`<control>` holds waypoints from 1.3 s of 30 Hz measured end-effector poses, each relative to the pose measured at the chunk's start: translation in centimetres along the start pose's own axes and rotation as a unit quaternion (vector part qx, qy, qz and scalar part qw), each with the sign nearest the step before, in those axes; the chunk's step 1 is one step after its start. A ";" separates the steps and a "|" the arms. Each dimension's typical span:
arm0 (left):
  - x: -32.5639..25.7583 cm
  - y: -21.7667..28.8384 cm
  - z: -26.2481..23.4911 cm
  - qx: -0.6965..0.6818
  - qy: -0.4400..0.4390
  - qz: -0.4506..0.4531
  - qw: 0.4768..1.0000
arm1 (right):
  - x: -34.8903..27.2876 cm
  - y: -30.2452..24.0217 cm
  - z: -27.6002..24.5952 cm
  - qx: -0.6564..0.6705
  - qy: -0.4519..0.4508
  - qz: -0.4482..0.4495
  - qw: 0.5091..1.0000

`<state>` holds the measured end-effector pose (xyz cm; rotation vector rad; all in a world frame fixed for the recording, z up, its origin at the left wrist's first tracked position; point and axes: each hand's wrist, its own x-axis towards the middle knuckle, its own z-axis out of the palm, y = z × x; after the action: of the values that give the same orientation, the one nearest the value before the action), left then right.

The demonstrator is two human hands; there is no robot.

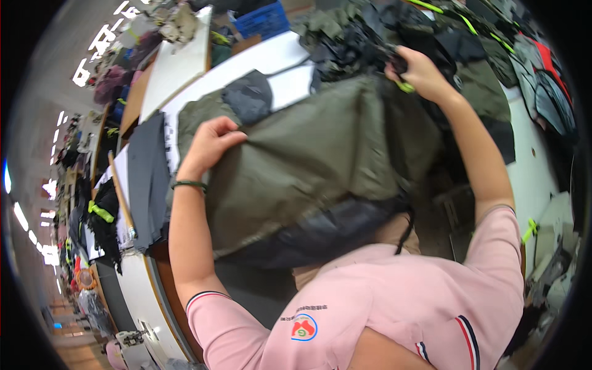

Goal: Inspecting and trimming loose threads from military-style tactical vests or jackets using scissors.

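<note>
A large olive-green fabric piece (302, 148) with a black lower panel hangs spread in front of me, over the table's near edge and toward my lap. My left hand (216, 139) is closed in a pinch on its upper left part, and creases run out from the fingertips. At the piece's upper right, my right hand (419, 73) is closed around a small dark object (398, 61), blurred so its kind is unclear. A yellow-green bit shows just below those fingers. The grey patch of fabric (248, 97) lies beyond my left hand.
Crumpled black and olive fabric (345, 43) is heaped at the far side of the white table (287, 86). Dark grey cut panels (147, 179) lie to the left, beside a wooden stick (122, 194). A blue crate (262, 20) stands at the back. Grey-and-red bags (546, 92) are at right.
</note>
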<state>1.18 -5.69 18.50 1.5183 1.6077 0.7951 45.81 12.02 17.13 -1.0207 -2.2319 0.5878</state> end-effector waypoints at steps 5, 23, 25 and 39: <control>0.5 -2.8 2.4 0.344 0.227 0.112 0.904 | -3.1 -3.2 4.8 0.135 0.052 0.072 0.987; 0.5 -2.5 24.1 0.207 0.012 0.286 0.935 | -16.1 -3.3 16.9 0.139 0.052 0.065 0.987; 0.1 -2.2 23.8 0.094 -0.028 0.209 0.973 | -15.7 -3.4 16.4 0.180 0.039 0.085 0.979; -0.8 -1.8 22.6 -0.378 -0.203 -0.053 0.902 | -13.2 -4.7 5.4 -0.059 -0.086 -0.079 0.991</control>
<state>19.64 -8.14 5.58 0.9331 0.8958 0.8372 46.54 -1.90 11.68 -0.8679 -2.4980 0.4940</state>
